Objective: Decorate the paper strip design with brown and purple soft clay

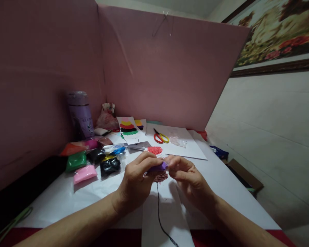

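A small lump of purple clay [159,167] is pinched between both my hands above the white paper [167,212]. My left hand [137,180] closes its fingers round the lump's left end. My right hand [186,176] pinches its right end with fingertips pressed together. Just beneath the hands lies a pink scalloped clay shape [161,177] with a black line [159,209] running down the paper from it. A red scalloped clay shape [155,150] lies just beyond the hands.
Several bagged clay pieces lie at left: green [76,161], pink [84,173], black [110,166], orange [72,148]. A purple bottle [80,114] stands by the pink board wall [154,68]. Scissors [161,137] and a coloured clay card [128,128] lie behind. A cardboard box [243,173] sits at right.
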{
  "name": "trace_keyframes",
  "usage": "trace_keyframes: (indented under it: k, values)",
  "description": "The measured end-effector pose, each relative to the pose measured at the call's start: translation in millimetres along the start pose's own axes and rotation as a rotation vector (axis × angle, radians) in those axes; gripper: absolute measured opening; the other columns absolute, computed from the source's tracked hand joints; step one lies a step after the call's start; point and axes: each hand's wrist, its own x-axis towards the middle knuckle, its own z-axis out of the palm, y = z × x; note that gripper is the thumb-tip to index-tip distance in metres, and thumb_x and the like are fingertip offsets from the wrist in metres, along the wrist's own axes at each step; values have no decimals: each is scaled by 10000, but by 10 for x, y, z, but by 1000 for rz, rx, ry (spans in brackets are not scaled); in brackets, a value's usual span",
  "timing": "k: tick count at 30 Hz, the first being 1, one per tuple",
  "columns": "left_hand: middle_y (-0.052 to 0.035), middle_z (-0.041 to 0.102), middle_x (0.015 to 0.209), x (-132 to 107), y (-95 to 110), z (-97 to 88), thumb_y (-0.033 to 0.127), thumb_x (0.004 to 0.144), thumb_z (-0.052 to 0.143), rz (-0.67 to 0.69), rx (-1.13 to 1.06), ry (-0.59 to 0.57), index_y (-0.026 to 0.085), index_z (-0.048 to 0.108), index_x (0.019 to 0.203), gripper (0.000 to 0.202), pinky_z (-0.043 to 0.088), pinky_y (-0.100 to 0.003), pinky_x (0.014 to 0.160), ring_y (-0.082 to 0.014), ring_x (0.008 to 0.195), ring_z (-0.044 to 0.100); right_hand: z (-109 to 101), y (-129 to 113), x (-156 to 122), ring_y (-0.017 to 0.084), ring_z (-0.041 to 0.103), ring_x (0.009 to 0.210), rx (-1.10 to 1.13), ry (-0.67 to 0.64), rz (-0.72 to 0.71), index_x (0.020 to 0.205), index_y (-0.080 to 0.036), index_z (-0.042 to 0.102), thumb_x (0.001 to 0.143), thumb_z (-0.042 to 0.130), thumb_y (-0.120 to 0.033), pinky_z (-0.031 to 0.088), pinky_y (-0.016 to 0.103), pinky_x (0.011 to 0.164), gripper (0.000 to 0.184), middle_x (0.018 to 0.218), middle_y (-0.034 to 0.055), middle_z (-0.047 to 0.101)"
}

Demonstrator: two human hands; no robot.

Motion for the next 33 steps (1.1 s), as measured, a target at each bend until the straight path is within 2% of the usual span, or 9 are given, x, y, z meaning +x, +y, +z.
trace_keyframes:
  k: [6, 13, 18, 24, 27, 33]
  values:
    - [-70, 614, 874, -5, -14, -1, -16, 814, 602, -3, 21, 5, 111, 634, 986, 215, 511, -215, 648, -127, 792, 604, 9, 20, 3, 145, 519, 714, -25, 36, -38, 668, -225, 692, 638, 750, -187, 450, 262, 654, 76, 748, -15, 584]
    - [-81, 610, 881, -9, -43, 2, -34, 802, 599, 28, 72, 19, 110, 640, 982, 234, 512, -222, 631, -135, 791, 603, 7, 64, -2, 160, 573, 761, 37, 113, -1, 726, -242, 742, 616, 799, -218, 474, 287, 705, 126, 798, -2, 653]
    - [-82, 600, 873, 2, -18, -9, -20, 810, 592, 65, 99, 3, 110, 641, 958, 203, 510, -231, 617, -137, 771, 599, -24, 48, 10, 164, 558, 785, 17, 2, 11, 714, -255, 735, 641, 794, -227, 477, 298, 712, 98, 823, -2, 613]
    - [-64, 591, 858, 20, 34, -29, -32, 822, 550, 95, 116, -21, 139, 638, 946, 229, 508, -231, 608, -130, 753, 591, -85, 53, 5, 150, 511, 815, -83, -106, -73, 734, -249, 706, 693, 770, -190, 463, 275, 735, 95, 830, -13, 540]
    - [-58, 593, 858, 16, 37, -26, -27, 826, 541, 83, 124, -21, 151, 639, 936, 231, 515, -228, 605, -128, 749, 594, -82, 68, 7, 160, 505, 823, -128, -105, -98, 720, -242, 689, 713, 764, -203, 466, 289, 737, 84, 829, -8, 535]
    - [-58, 602, 857, 2, -7, 1, 21, 831, 560, 12, 96, 28, 152, 649, 913, 178, 513, -231, 602, -132, 750, 597, -61, 96, 9, 168, 534, 814, -144, -12, -113, 724, -243, 686, 704, 777, -231, 469, 292, 717, 94, 828, -4, 579]
